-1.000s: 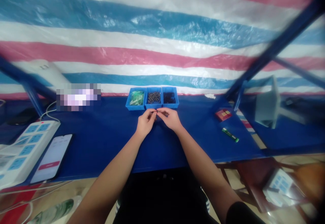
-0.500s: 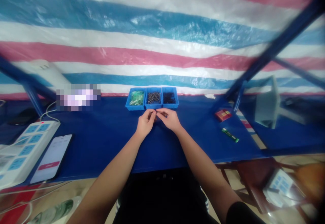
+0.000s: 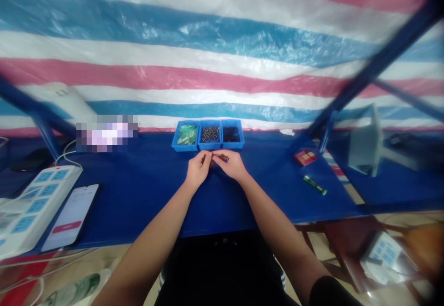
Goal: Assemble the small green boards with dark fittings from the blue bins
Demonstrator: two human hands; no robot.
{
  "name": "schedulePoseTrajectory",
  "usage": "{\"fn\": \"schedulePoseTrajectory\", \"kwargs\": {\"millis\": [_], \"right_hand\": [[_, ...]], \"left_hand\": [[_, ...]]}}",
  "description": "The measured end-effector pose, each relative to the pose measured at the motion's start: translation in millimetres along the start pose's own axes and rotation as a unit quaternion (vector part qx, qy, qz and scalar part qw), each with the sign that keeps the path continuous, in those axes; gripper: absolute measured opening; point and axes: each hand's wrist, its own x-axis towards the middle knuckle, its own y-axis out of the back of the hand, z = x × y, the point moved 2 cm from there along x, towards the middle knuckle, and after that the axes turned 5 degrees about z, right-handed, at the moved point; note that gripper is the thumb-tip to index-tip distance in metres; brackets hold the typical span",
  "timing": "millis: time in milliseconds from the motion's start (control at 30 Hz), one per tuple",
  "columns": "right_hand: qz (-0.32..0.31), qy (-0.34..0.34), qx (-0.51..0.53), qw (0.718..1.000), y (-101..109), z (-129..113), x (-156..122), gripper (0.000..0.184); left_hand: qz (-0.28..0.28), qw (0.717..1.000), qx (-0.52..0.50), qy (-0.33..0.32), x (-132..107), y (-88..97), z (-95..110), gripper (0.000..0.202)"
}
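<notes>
My left hand (image 3: 199,168) and my right hand (image 3: 231,163) meet fingertip to fingertip just in front of three small blue bins. Both are closed in a pinch, and whatever lies between the fingers is too small and hidden to name. Behind them, the left bin (image 3: 185,148) holds green-and-clear packets (image 3: 187,134). Many small metallic pieces (image 3: 210,134) fill the middle bin (image 3: 209,146). Small black parts (image 3: 231,134) lie in the right bin (image 3: 233,145).
On the blue table (image 3: 149,204), a white power strip (image 3: 43,204) and a phone (image 3: 71,215) lie at left. A red box (image 3: 305,158) and a green sachet (image 3: 314,185) lie at right. Blue metal posts (image 3: 328,132) flank the table before a striped sheet (image 3: 222,79).
Very little differs. The fingertips of both hands have shifted slightly against each other, while hands and bins stay in place.
</notes>
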Motion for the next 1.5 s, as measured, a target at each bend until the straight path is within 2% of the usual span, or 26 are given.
{"fn": "schedulePoseTrajectory", "kwargs": {"millis": [233,567,667,800,1000,1167,1500], "right_hand": [[0.027,-0.003,0.003,1.0,3.8,6.0,2.0,0.024],[0.032,-0.009,0.011,0.999,2.7,4.8,1.9,0.026],[0.033,-0.016,0.013,0.999,3.9,4.4,2.5,0.025],[0.033,-0.018,0.005,0.999,4.4,3.2,2.6,0.026],[0.034,-0.013,0.019,0.999,4.9,3.9,1.7,0.025],[0.035,-0.016,0.013,0.999,4.0,5.7,2.0,0.027],[0.025,-0.014,0.012,1.0,3.8,3.2,1.6,0.026]], "left_hand": [[0.048,0.998,-0.036,0.014,-2.5,1.1,-1.2,0.031],[0.079,0.996,-0.047,0.017,-2.1,2.1,-2.3,0.031],[0.061,0.997,-0.048,0.023,-1.3,1.2,-2.1,0.034],[0.054,0.998,-0.039,0.0,0.2,1.4,-0.7,0.041],[0.023,0.999,-0.023,-0.016,-1.1,0.5,2.1,0.03],[0.025,1.0,-0.01,-0.016,-0.7,-0.2,2.1,0.027],[0.003,1.0,-0.001,0.006,0.6,-2.2,-2.9,0.027]]}}
